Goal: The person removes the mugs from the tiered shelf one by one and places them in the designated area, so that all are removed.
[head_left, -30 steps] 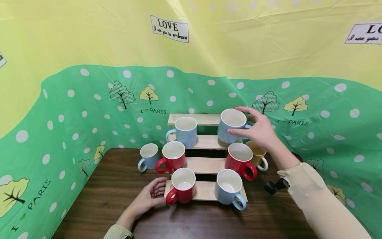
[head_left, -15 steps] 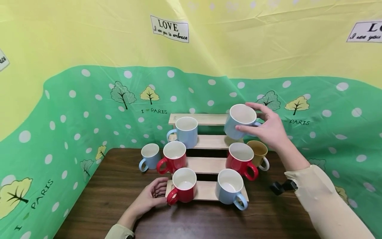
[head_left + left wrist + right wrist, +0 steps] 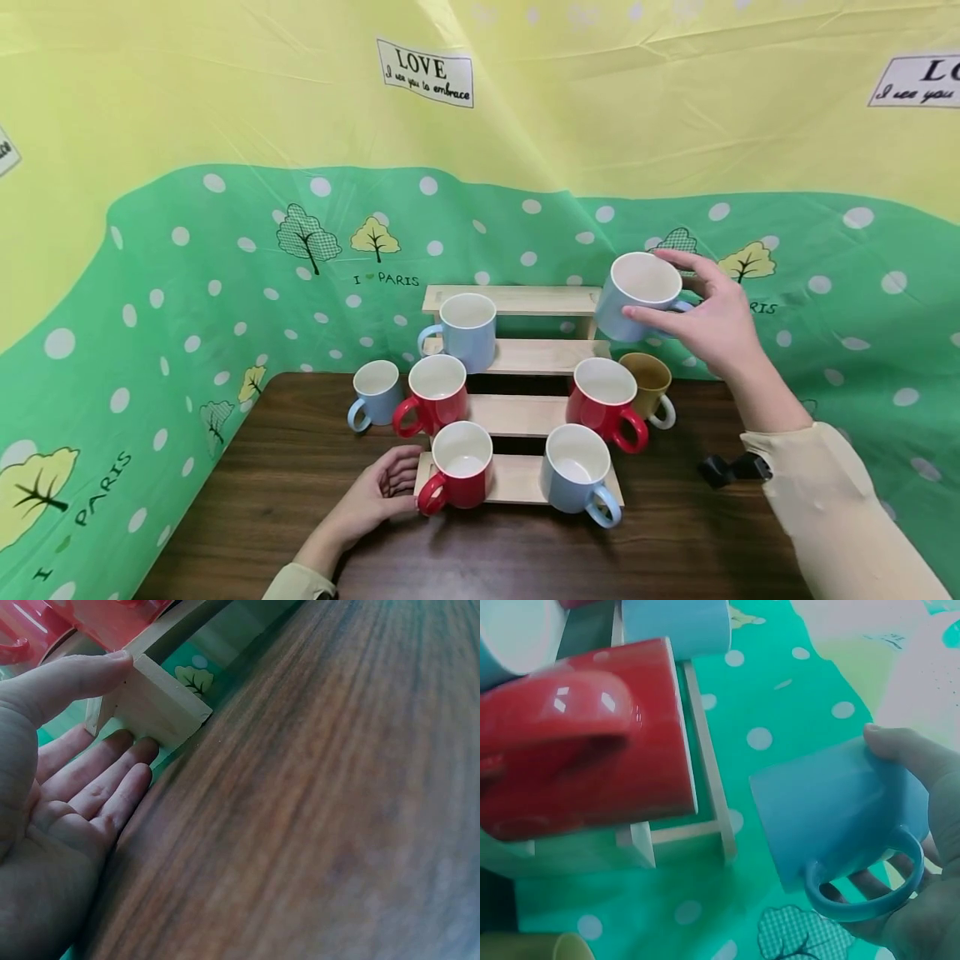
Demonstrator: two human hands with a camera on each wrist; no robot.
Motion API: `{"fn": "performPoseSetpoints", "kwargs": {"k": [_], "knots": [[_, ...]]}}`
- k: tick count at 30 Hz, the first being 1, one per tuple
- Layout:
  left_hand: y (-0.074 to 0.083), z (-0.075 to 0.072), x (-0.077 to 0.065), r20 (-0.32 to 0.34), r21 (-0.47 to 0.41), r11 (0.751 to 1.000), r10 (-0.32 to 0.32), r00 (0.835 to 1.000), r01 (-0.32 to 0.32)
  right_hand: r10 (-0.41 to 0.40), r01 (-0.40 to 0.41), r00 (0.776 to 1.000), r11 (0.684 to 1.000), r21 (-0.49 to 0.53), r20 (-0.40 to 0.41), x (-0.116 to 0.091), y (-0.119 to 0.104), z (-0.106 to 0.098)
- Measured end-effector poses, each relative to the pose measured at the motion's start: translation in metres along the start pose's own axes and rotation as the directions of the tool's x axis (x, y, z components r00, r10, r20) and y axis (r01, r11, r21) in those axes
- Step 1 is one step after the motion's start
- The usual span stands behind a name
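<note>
My right hand holds a light blue mug in the air, to the right of the top tier of the stepped wooden rack. In the right wrist view the mug is apart from the rack, its handle towards my palm. My left hand grips the lower left end of the rack. In the left wrist view the thumb lies on the corner of the wooden end piece, with the fingers round its side. Just beside this hand, a red mug stands on the lowest tier.
A blue mug shares the lowest tier. Red mugs stand on the tier above, and another blue mug higher left. On the table stand a small blue mug and a mustard mug. Patterned cloth hangs behind.
My right hand has lifted the blue mug off the right side of an upper tier and carried it up and to the right. The left hand stays on the rack.
</note>
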State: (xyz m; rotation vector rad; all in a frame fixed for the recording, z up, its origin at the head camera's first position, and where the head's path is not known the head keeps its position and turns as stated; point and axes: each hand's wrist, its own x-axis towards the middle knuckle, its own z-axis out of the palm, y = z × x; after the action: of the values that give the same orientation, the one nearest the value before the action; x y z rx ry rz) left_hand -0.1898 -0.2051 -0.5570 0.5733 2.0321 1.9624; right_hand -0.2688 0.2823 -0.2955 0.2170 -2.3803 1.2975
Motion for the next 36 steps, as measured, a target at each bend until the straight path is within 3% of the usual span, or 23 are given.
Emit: {"fn": "performPoseSetpoints", "kwargs": {"k": [10, 18, 36], "knots": [[0.000, 0.000, -0.001, -0.013, 0.009, 1.000, -0.018, 1.000, 0.018, 0.017, -0.019, 0.999, 0.999, -0.043, -0.049, -0.011, 0.011, -0.014], [-0.001, 0.000, -0.001, -0.008, 0.004, 1.000, -0.023, 1.000, 0.023, 0.079, -0.086, 0.993, 0.993, -0.077, -0.086, -0.014, 0.030, -0.029], [0.002, 0.000, 0.000, -0.028, 0.014, 0.998, -0.057, 0.998, 0.058, 0.239, -0.265, 0.955, 0.955, -0.136, -0.178, -0.018, 0.083, -0.041]]}}
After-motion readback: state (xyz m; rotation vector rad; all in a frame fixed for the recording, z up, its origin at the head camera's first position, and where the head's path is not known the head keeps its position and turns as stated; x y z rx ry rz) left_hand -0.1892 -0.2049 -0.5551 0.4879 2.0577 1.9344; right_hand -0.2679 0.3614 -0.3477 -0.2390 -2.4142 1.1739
